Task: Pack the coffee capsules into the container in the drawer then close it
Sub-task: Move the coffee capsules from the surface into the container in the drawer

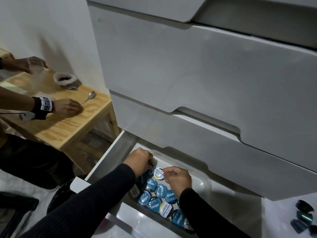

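1. drawer [103, 162]: the lowest of a white chest, pulled out; it serves as the landmark here. inside it sits a clear container [204, 182] about half filled with capsules [160, 190], lids up, mostly blue, two yellow-white.
2. left hand [139, 159]: at the container's far-left corner, fingers curled around a dark capsule being set down.
3. right hand [177, 177]: just right of it, fingertips pinching the rim of a yellow-white capsule [158, 172].
4. step in hand, as judged: seat each capsule flat, lid up, beside its neighbours, so the rows stay tight and nothing rides above the rim.
5. open room: the container's right part is bare; fill there next. the drawer above overhangs the far edge, so hands should lift out toward the near side.
6. loose capsules [303, 215] lie outside, right of the drawer, still to pack.
7. left of the chest, another person's hands work at a wooden table [68, 124] with a spoon [89, 97].
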